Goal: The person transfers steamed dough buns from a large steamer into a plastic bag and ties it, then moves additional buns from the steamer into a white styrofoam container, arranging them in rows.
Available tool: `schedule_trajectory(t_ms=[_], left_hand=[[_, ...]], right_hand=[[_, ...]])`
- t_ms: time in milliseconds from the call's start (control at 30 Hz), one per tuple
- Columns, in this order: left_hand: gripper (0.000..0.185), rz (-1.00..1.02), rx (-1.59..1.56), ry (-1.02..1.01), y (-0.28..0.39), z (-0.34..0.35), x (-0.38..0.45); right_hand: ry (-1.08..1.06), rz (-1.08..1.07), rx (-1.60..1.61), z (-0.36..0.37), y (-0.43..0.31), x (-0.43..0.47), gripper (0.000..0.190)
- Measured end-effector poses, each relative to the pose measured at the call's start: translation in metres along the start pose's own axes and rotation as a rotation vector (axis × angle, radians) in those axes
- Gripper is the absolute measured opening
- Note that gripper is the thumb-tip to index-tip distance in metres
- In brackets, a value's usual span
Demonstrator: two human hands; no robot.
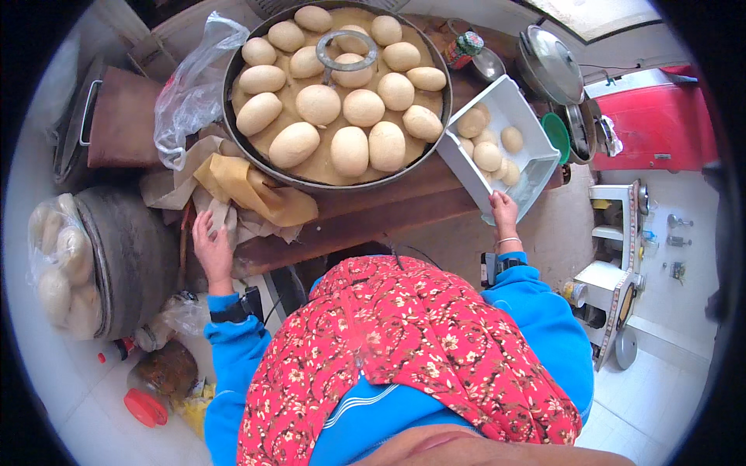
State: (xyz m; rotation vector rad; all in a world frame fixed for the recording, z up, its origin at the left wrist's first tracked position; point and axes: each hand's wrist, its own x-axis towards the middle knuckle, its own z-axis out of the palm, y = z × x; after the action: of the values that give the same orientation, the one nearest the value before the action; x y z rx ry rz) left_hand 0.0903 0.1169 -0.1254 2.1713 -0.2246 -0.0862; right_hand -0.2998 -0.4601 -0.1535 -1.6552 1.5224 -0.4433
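Note:
My left hand (213, 247) has its fingers apart beside crumpled cloths, with nothing in it; a yellow-brown cloth (256, 189) lies just above it. My right hand (504, 211) grips the near rim of a white plastic bin (533, 195), which tilts at the table's right edge and holds several small round buns or dough balls (487, 156). At the top centre, a large round black pan (230, 125) stands on the table. Several pale, rounded buns (318, 105) sit in it on a tan, grainy layer, around an upright metal ring (346, 51).
The wooden table (349, 215) spans the front. A clear plastic bag (198, 87) lies left of the pan. Further left are a dark round vessel (131, 262) and bagged buns (64, 262). Lidded pots (551, 64), a green bowl (555, 138) and a jar (463, 49) stand at the right.

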Motion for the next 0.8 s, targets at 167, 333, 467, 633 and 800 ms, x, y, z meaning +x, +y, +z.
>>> schedule_trajectory(t_ms=[167, 333, 467, 633, 800], left_hand=[[0.045, -0.015, -0.027, 0.079, -0.009, -0.026, -0.025], [0.043, -0.116, -0.094, 0.142, -0.005, -0.028, -0.066], [0.044, -0.185, -0.175, 0.167, 0.013, -0.001, -0.093], [0.040, -0.154, -0.133, -0.007, 0.067, 0.077, -0.109], [0.038, -0.047, -0.227, -0.245, 0.152, 0.187, -0.126]], right_hand=[[0.103, -0.419, -0.584, -0.020, 0.008, 0.001, 0.026], [0.041, -0.638, -0.818, -0.016, -0.008, 0.006, 0.022], [-0.057, -0.694, -0.932, -0.012, -0.020, 0.010, 0.019], [-0.271, -0.819, -0.879, -0.008, -0.037, 0.020, 0.022], [-0.413, -0.809, -0.773, 0.016, -0.055, 0.035, 0.029]])
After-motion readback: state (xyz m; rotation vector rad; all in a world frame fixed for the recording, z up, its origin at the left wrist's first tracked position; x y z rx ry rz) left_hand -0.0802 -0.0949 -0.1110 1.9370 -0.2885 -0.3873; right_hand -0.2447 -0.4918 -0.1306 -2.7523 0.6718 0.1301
